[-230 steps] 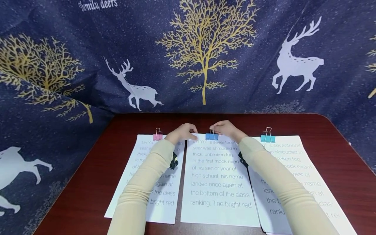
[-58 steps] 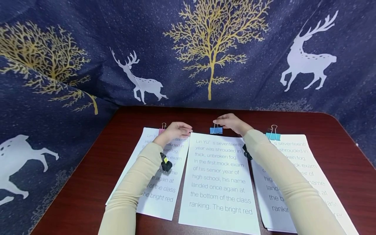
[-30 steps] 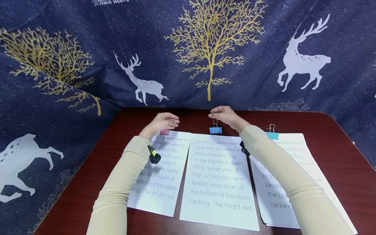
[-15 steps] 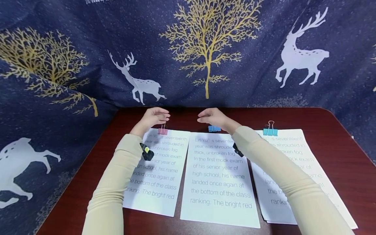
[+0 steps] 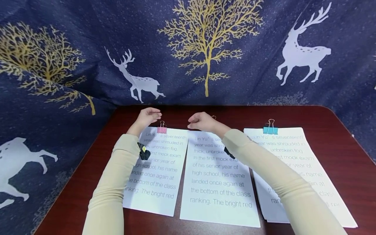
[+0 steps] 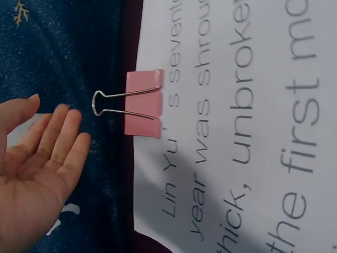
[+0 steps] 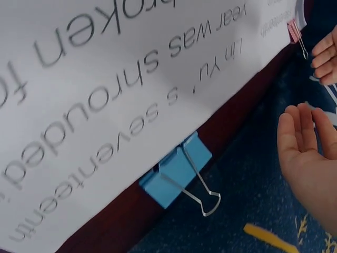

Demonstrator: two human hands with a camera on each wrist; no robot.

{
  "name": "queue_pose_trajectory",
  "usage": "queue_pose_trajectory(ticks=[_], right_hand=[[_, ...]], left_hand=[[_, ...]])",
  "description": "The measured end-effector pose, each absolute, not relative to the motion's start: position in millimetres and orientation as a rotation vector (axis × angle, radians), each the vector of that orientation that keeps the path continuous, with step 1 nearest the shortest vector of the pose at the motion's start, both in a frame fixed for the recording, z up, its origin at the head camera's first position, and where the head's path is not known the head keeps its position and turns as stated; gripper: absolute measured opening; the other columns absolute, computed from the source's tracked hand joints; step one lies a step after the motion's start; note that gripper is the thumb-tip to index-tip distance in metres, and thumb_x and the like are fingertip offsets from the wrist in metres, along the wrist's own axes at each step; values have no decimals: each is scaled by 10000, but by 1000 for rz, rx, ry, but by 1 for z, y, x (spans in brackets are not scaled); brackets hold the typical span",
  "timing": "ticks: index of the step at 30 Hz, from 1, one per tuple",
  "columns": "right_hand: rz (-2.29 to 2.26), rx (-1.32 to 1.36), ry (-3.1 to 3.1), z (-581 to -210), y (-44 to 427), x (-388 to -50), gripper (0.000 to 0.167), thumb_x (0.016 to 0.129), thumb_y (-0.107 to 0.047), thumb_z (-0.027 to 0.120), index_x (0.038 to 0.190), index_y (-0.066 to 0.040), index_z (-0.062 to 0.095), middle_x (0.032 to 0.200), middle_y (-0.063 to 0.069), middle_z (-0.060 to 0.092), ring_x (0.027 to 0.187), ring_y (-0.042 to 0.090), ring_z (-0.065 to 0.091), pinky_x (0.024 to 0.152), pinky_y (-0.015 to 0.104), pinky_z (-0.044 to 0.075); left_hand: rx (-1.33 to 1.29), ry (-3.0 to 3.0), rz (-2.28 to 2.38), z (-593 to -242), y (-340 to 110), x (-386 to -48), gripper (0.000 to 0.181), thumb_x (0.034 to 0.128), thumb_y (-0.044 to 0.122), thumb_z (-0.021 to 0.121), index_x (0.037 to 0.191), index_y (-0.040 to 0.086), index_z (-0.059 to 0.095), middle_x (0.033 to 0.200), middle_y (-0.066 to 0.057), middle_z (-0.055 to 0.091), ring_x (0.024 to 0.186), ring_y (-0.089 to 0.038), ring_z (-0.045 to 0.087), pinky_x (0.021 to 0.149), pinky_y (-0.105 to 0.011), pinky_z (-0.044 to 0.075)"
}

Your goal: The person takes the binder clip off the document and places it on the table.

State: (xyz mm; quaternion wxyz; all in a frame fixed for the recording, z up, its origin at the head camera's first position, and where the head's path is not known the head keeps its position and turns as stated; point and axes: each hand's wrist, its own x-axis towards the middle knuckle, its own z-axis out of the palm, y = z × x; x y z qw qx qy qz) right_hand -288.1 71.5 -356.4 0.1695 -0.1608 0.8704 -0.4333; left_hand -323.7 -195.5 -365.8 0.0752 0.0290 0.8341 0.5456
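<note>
My left hand (image 5: 147, 118) hovers just behind the left paper stack (image 5: 157, 178), fingers extended and holding nothing. Close to its fingertips is a pink binder clip (image 6: 143, 103), clamped on that stack's top edge with its wire handles pointing away. My right hand (image 5: 202, 121), bare of any object, is above the far edge of the middle paper stack (image 5: 217, 192). A blue binder clip (image 7: 176, 169) lies off the paper, right beside this stack's top edge; in the head view the right hand hides most of it.
At the right, another paper stack (image 5: 288, 156) carries a teal binder clip (image 5: 270, 130) on its top edge. The dark red table (image 5: 332, 143) ends at a blue cloth (image 5: 249, 81) printed with deer and trees.
The blue clip came off the middle stack, and my right hand set it down behind the paper and let go. Both hands then moved left, the left one towards the pink clip.
</note>
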Motion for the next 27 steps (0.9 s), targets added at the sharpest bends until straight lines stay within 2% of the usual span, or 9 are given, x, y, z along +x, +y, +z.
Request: queue_pose_trajectory(ticks=[4, 12, 22, 27], right_hand=[[-1186, -505, 2512, -363, 63, -290, 402, 898, -148, 637, 1244, 44, 570, 1211, 189, 619, 1143, 291, 568, 972, 385, 467], [-1189, -387, 2529, -378, 53, -293, 386, 899, -155, 643, 1237, 20, 576, 1230, 181, 604, 1133, 275, 563, 995, 367, 454], [-1051, -415, 2550, -388, 44, -295, 418, 886, -139, 658, 1259, 24, 560, 1269, 183, 585, 1188, 284, 547, 1012, 359, 443], [-979, -451, 2568, -387, 41, -298, 453, 882, -154, 666, 1280, 28, 551, 1308, 167, 564, 1217, 279, 523, 1027, 367, 430]], left_hand=[[69, 2525, 1582, -372, -197, -327, 398, 968, 69, 504, 1306, -131, 445, 1309, -307, 515, 1158, -347, 541, 1030, -412, 433], [83, 2549, 1504, -383, -200, -327, 396, 950, 72, 532, 1282, -136, 474, 1272, -308, 541, 1059, -246, 585, 1002, -409, 459], [128, 2550, 1457, -399, -206, -323, 404, 948, 111, 547, 1295, -88, 494, 1259, -283, 568, 1145, -322, 555, 996, -368, 434], [179, 2562, 1458, -409, -211, -323, 385, 936, 58, 558, 1281, -104, 502, 1280, -286, 546, 1155, -314, 539, 962, -277, 423]])
